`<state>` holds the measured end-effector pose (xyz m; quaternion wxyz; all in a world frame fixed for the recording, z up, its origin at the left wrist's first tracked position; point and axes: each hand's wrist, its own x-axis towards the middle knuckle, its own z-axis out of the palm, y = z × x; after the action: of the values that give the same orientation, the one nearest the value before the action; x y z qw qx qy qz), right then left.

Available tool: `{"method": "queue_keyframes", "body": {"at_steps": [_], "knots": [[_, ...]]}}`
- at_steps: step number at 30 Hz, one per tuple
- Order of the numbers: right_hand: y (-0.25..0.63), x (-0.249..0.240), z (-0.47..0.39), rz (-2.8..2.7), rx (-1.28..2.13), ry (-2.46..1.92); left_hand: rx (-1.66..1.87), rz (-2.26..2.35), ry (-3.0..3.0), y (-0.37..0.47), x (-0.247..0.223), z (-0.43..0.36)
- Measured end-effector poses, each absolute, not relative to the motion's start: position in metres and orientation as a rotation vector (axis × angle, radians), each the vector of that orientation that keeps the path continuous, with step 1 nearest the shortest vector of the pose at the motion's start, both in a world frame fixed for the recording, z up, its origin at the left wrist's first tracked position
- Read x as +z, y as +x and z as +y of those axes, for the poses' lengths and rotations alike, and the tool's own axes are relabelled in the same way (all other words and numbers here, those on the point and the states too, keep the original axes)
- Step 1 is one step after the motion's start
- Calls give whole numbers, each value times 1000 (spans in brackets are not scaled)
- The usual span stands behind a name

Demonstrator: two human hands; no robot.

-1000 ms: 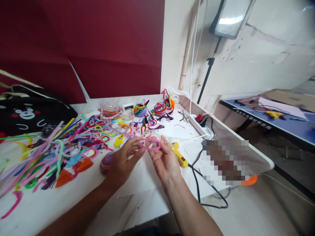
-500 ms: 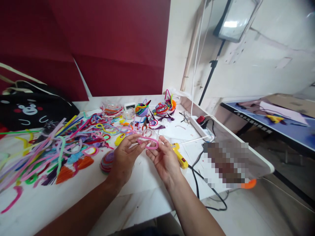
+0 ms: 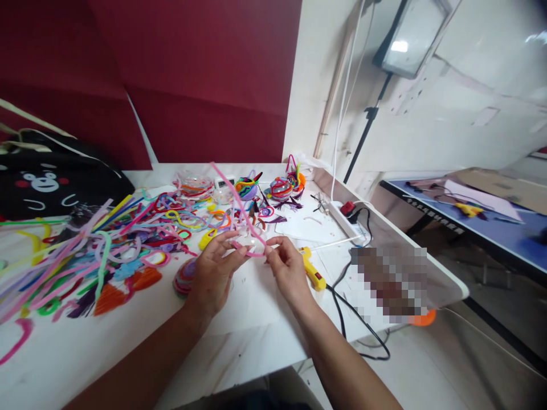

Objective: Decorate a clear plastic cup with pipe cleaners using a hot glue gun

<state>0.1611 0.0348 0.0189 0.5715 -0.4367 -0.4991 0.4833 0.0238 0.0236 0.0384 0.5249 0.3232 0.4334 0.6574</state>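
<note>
Left hand (image 3: 212, 277): fingers closed on a clear plastic shell (image 3: 248, 244), which sits between the two sets of fingertips; right hand (image 3: 287, 266): thumb and forefinger pinching a pink fuzzy stem (image 3: 239, 200) at the shell's right edge; the stem's loose length slants up and left beyond the fingers; yellow glue gun (image 3: 314, 274) lies just right of the right fingers; striped ball (image 3: 183, 280) rests left of the left fingers, partly hidden.

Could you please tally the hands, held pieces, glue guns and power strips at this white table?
Left hand, right hand: 2
Fuzzy pink strip, held: 1
Clear rounded plastic piece, held: 1
Yellow plastic glue gun: 1
White oblong power strip: 1
Total: 6
</note>
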Motion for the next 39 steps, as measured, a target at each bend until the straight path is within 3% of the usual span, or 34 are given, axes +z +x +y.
{"method": "queue_keyframes", "body": {"at_steps": [3, 9, 23, 39], "knots": [[164, 18, 34, -1262, 921, -1056, 1563, 1049, 766, 23, 39, 22], [169, 27, 33, -1391, 809, -1075, 1572, 1004, 737, 24, 35, 20], [184, 13, 50, -1619, 1045, -1057, 1431, 888, 587, 22, 30, 19], [173, 20, 41, -1610, 1066, -1095, 1428, 874, 578, 28, 23, 15]]}}
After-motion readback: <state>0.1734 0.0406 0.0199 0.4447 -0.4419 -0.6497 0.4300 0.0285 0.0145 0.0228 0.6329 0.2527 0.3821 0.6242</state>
